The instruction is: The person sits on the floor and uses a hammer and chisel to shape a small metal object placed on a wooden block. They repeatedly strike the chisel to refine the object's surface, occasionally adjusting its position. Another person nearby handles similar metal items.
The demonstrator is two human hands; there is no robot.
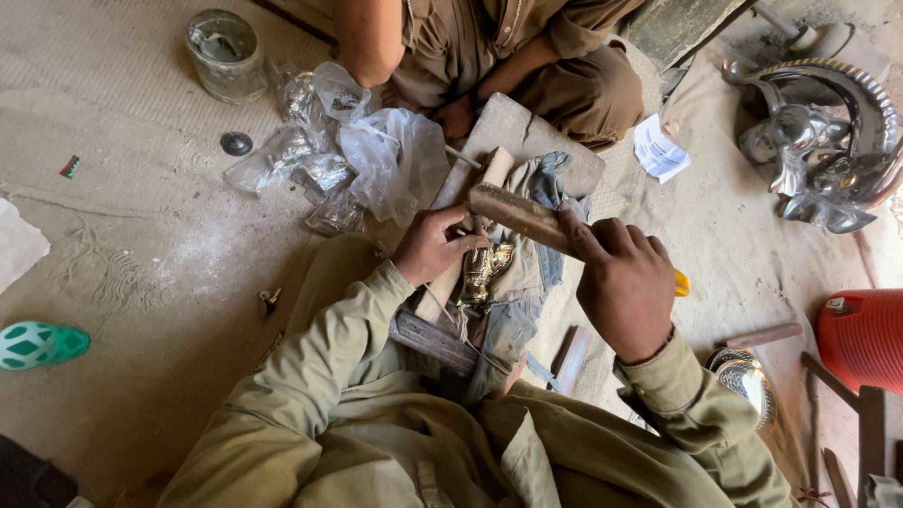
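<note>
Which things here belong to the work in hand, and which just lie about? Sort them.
In use: left hand, right hand, wooden-handled file, small brass piece, wooden block, denim cloth.

Lying about: glass jar, plastic bags, green sandal, red container, shiny metal figures.

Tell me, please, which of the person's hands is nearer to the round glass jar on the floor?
The left. The left hand rests on the small brass piece, below and right of the round glass jar; the right hand, gripping the flat wooden-handled tool, is farther right.
</note>
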